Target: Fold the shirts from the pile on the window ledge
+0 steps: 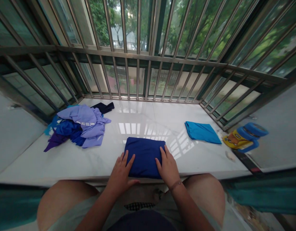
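A dark blue piece of clothing (145, 157), folded into a neat rectangle, lies at the front edge of the white windowsill. My left hand (121, 171) rests on its left side, fingers spread and thumb pointing inward. On its right side lies my right hand (168, 165), with the fingers stretched out flat over the cloth. Neither hand grips the fabric. Further right on the sill is a folded bright blue garment (202, 132). A loose heap of clothes, with a lavender shirt (90, 122) on top, sits at the left.
The white sill (143, 112) has a glossy surface and ends at metal window bars (138, 56). A blue and yellow bottle-like container (244, 138) stands at the right wall. A black cloth (103, 107) lies behind the heap. Teal curtains (268, 192) hang at both sides.
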The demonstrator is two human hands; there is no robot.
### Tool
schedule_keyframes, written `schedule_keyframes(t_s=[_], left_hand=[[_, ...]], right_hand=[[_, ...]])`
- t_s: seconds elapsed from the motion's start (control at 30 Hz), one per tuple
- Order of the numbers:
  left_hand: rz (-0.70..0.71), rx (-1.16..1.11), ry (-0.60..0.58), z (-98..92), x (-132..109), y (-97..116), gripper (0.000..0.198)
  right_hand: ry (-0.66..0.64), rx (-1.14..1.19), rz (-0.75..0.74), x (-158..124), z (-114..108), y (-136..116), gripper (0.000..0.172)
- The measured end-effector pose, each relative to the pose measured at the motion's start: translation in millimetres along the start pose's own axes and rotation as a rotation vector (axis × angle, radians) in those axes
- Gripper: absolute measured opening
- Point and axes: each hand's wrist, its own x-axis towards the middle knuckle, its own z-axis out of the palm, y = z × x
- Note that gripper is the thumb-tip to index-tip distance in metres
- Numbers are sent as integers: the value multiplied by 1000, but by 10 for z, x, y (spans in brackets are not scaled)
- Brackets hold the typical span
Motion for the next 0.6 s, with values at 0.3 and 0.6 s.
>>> schedule_keyframes(t_s=[0.3,0.6], left_hand=[[124,60,82,40,-278,-41,87],[144,27,124,50,-458,36,79]], right_hand=[[-83,581,531,-908,-115,166,62],[-666,1679,931,-1020,16,-313,70]])
